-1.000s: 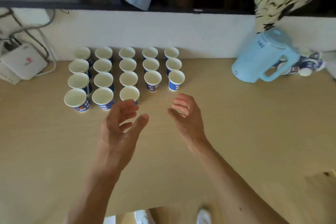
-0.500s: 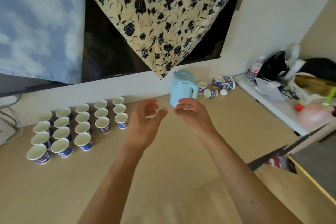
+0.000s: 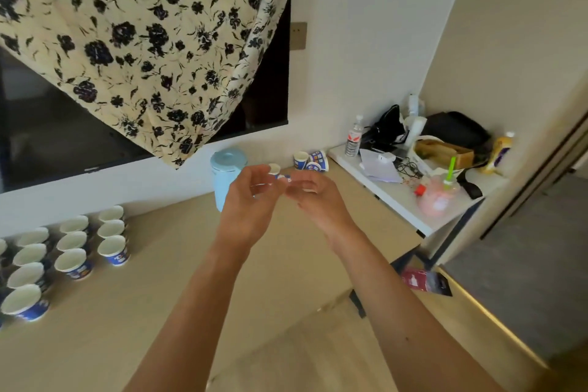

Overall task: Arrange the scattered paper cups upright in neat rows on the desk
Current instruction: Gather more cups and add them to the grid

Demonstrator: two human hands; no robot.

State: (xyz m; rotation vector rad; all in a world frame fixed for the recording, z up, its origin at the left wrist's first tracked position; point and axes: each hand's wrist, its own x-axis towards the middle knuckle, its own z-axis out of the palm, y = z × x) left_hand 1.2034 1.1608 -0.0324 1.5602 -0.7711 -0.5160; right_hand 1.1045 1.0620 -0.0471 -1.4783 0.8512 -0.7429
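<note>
Blue-and-white paper cups [image 3: 71, 261] already stand upright in tidy rows at the left of the pale wooden desk [image 3: 165, 312], mouths up and close together, but the view no longer centres on them. A second ago the hands hovered just in front of that grid; since then the head has swung right and both arms have reached out toward the far corner, where the leftover scattered cups [image 3: 310, 160] lie in a loose heap against the white wall, just beyond the light blue plastic kettle [image 3: 226, 176]. One of those strays stands upright [image 3: 274, 169] just past the fingertips, while others lie tipped on their sides.

The left hand [image 3: 246, 200] has its fingers curled loosely, thumb and forefinger apart, holding nothing. The right hand [image 3: 318, 200] is likewise loosely cupped and empty (blur hides its fingertips, so contact with a cup cannot be ruled out entirely).

That shift suggests that the rows are not yet complete and the next fetch is starting. Reaching past the kettle risks knocking it.
</note>
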